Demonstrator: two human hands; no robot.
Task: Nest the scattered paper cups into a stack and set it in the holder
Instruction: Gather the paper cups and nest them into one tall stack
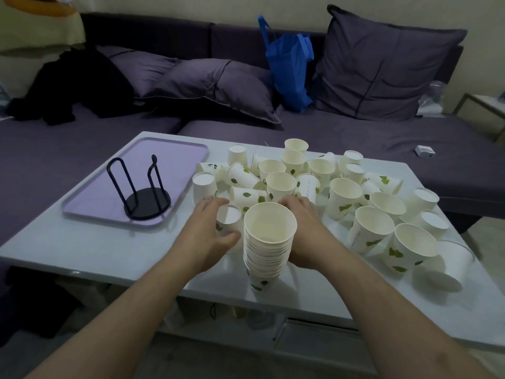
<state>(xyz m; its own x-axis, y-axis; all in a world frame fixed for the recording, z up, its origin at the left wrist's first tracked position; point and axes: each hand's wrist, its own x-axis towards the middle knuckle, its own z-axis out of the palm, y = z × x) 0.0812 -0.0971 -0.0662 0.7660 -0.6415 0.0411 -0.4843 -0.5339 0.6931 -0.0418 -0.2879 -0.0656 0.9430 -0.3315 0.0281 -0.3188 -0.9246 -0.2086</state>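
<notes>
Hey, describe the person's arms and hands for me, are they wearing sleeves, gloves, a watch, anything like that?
Both forearms are bare as far as the picture shows: no sleeves in view. The left hand and the right hand wear no gloves, and no watch, bracelet or ring shows on the visible sides. No markings or cables appear on either arm.

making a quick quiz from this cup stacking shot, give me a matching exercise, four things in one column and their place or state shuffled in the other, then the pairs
Things
1. black wire cup holder
2. stack of nested paper cups
3. left hand
4. blue bag

Place or state
A. on the sofa between cushions
B. stands empty on the lilac tray
C. grips an upside-down cup
D. upright at the table's near edge, between both hands

Pairs: 1-B, 2-D, 3-C, 4-A
</notes>
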